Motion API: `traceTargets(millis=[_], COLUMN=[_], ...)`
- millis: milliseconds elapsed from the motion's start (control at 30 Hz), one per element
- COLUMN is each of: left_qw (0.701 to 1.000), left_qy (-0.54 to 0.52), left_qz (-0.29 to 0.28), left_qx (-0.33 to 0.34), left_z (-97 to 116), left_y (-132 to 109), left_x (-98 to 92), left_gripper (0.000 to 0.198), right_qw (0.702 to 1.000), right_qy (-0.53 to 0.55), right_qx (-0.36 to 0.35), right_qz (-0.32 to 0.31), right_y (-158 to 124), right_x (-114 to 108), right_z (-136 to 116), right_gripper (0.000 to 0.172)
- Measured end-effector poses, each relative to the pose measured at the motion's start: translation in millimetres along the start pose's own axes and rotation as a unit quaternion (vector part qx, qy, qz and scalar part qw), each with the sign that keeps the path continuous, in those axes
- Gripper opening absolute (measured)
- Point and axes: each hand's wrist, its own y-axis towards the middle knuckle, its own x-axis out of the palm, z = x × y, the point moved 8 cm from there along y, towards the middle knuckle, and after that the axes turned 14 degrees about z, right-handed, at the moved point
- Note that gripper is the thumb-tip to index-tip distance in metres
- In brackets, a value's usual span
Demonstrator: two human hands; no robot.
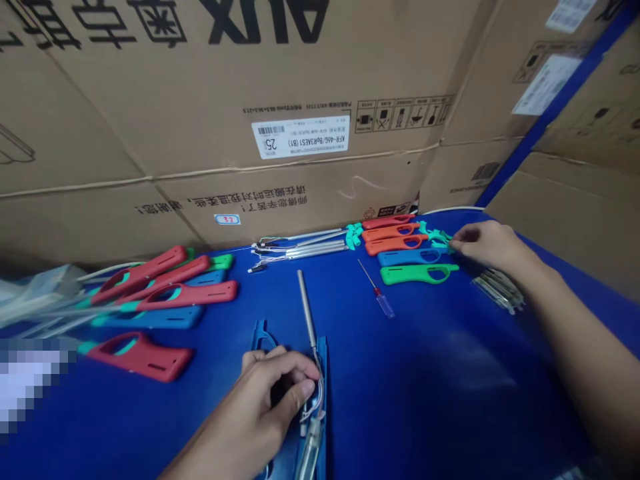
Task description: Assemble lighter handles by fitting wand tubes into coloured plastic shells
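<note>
Near the bottom centre, my left hand (280,400) is closed in a pinch at the thin wires (319,393) inside an opened blue lighter shell (323,353). A slim metal tube (307,310) runs up from these wires, past the shell's end. Lower in the shell lies a clear fuel tank (311,447), partly cut off by the frame. At the back right my right hand (483,243) has its fingertips together at a small pile of teal plastic parts (438,237), against one of them. The blue shell's other half is partly hidden by my left hand.
Red and blue lighters (165,357) lie at left. Metal tubes with wires (315,250) and more teal pieces (354,235) sit along the back. Coloured shell halves (417,274), a screwdriver (384,302) and clear tanks (500,291) lie right. Cardboard boxes (210,133) wall the table's back.
</note>
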Motion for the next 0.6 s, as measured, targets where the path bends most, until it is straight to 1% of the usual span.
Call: traceTargets(millis=[100,167,233,300,333,400,433,467,533,567,600], left_qw=[1.000,0.999,0.998,0.995,0.994,0.993,0.993,0.993,0.995,0.997,0.998], left_qy=[0.014,0.023,0.038,0.051,0.055,0.057,0.056,0.054,0.048,0.042,0.035], left_qz=[-0.006,-0.008,-0.021,-0.039,-0.046,-0.052,-0.052,-0.048,-0.037,-0.031,-0.024], left_qx=[0.020,0.038,0.054,0.070,0.078,0.088,0.089,0.089,0.074,0.062,0.047], left_z=[3,7,11,17,20,23,23,22,16,11,7], left_y=[-1,-2,-3,-5,-6,-7,-7,-7,-6,-5,-5], left_x=[-0.1,-0.5,0.2,1.4,1.8,2.5,2.8,2.7,1.9,1.1,0.0], left_gripper=[0.022,0.020,0.019,0.020,0.021,0.022,0.022,0.022,0.018,0.014,0.010], right_qw=[0.999,0.995,0.988,0.973,0.953,0.894,0.859,0.829,0.786,0.774,0.769], right_qy=[0.012,0.046,0.093,0.154,0.209,0.314,0.348,0.357,0.355,0.354,0.354], right_qx=[-0.027,-0.061,-0.105,-0.163,-0.219,-0.317,-0.361,-0.401,-0.452,-0.460,-0.461], right_qz=[0.039,0.062,0.069,0.049,0.018,-0.051,-0.099,-0.154,-0.229,-0.252,-0.266], right_y=[-4,-13,-31,-59,-79,-124,-149,-172,-209,-220,-226], right_x=[-14,-21,-22,-16,-11,-5,-1,4,13,16,19], right_z=[-16,-35,-62,-94,-116,-155,-171,-185,-201,-204,-206], right_gripper=[0.010,0.007,0.006,0.009,0.009,0.008,0.013,0.020,0.041,0.051,0.058])
